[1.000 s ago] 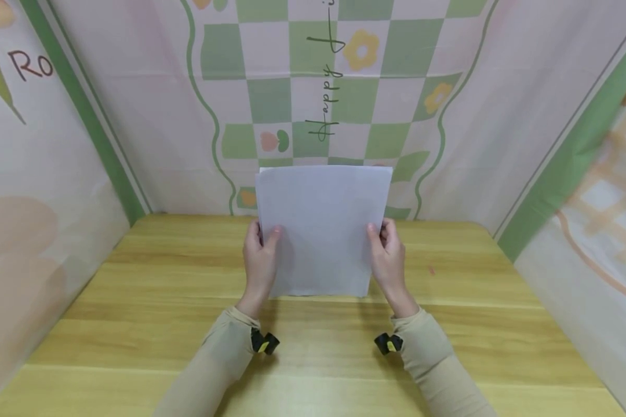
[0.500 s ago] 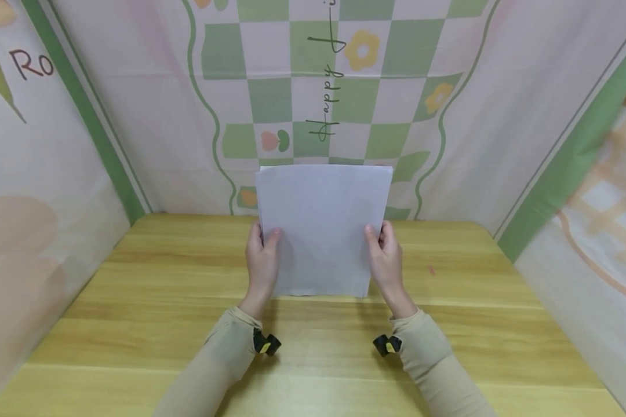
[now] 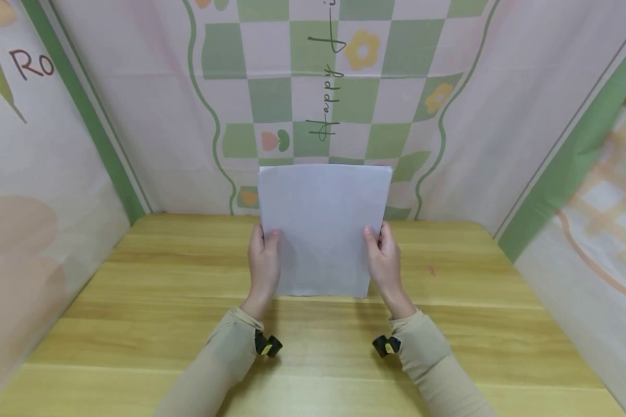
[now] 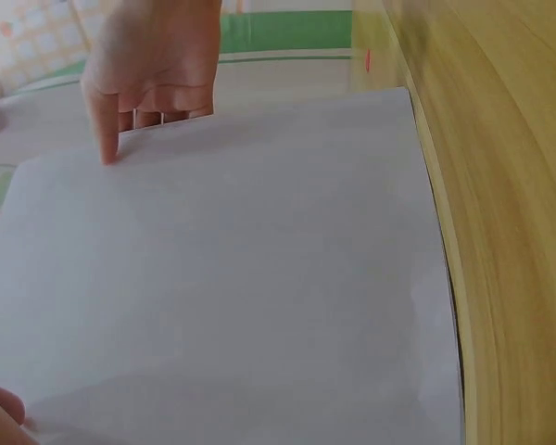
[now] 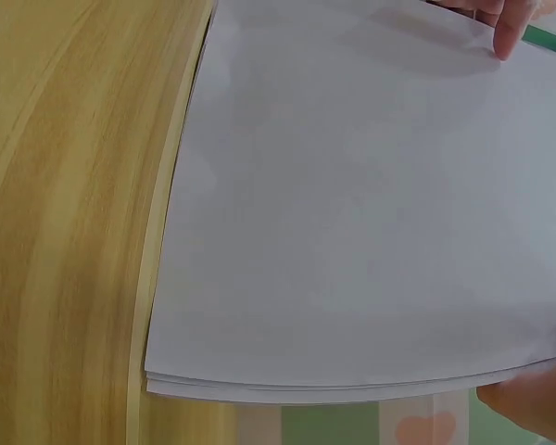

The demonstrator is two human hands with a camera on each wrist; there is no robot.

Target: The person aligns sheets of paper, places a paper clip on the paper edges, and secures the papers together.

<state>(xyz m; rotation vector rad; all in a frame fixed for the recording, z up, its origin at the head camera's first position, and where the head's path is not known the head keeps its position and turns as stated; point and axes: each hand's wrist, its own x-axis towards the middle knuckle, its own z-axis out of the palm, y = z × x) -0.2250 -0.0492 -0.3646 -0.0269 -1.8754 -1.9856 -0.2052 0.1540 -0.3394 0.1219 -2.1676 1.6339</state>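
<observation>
1. The paper stack [image 3: 323, 231] was held up, tilted, over the middle of the desk [image 3: 318, 370], toward its far edge; its top rose past that edge in the head view.
2. The left hand [image 3: 264, 266] was clamped on the stack's left side, thumb on the front face; its other fingers were mostly hidden behind the sheets.
3. The right hand [image 3: 386, 263] gripped the opposite side likewise, its fingers partly showing past the edge.
4. The stack's lower edge lay along the desk surface in both wrist views; whether it touched could not be told. Several layers showed at one side, but their number was hard to make out.
5. Each wrist view cut off its own hand, leaving only a part in a lower corner.
6. A small pink mark [image 3: 432, 270] lay right of the stack, nearer the desk's far right corner, too small to identify.
7. On the back cloth [image 3: 224, 52], "Happy" ran sideways up the checks; the next word was cut off above. "Ro" could be read on the left cloth [image 3: 52, 174].
</observation>
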